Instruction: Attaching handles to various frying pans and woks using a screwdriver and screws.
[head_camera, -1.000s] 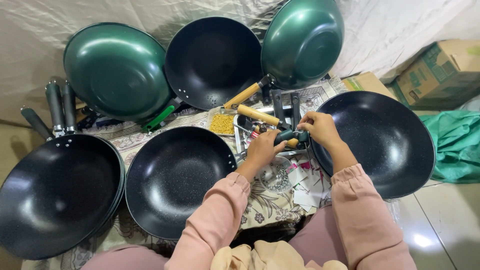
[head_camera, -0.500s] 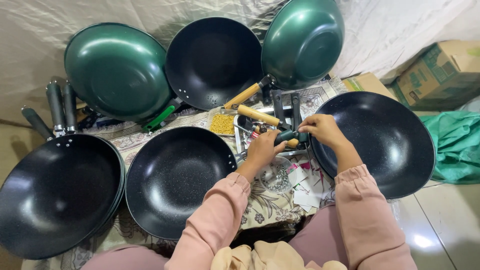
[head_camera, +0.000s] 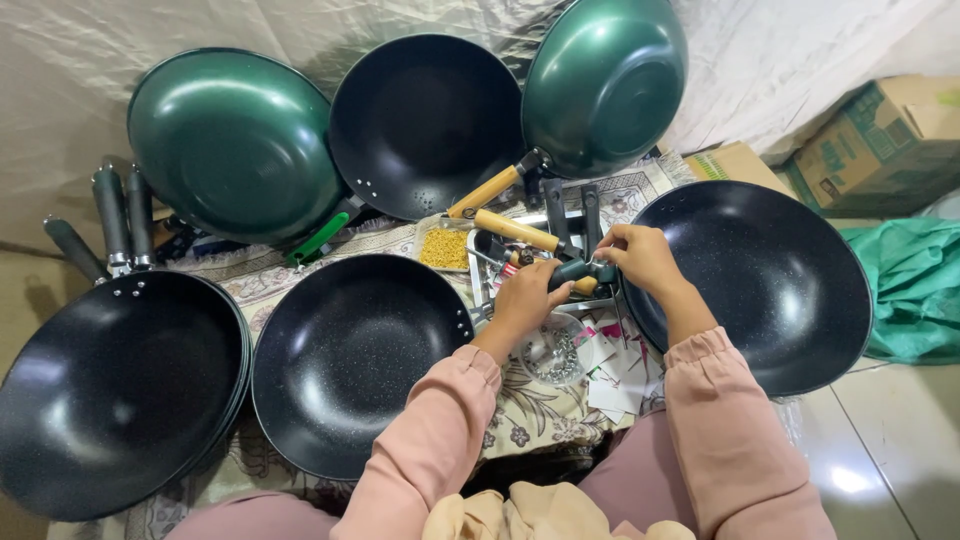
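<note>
My left hand (head_camera: 527, 297) and my right hand (head_camera: 640, 257) meet over a dark green pan handle (head_camera: 581, 271), both gripping it. The handle lies at the left rim of a black speckled wok (head_camera: 770, 290) on my right. Just beyond my hands lie two wooden handles (head_camera: 512, 230) and several dark metal brackets (head_camera: 570, 212). A small bag of yellow screws (head_camera: 444, 249) sits left of them. A clear bag of metal parts (head_camera: 558, 353) rests under my left wrist.
A black wok (head_camera: 350, 360) sits in front of me and a stack of black woks (head_camera: 110, 390) at the left. Two green woks (head_camera: 235, 140) (head_camera: 605, 80) and a black one (head_camera: 425, 120) lean at the back. A cardboard box (head_camera: 885, 140) and green cloth (head_camera: 915, 285) lie right.
Both hands stay on the green handle by the right wok's rim, with only small shifts of the fingers.
</note>
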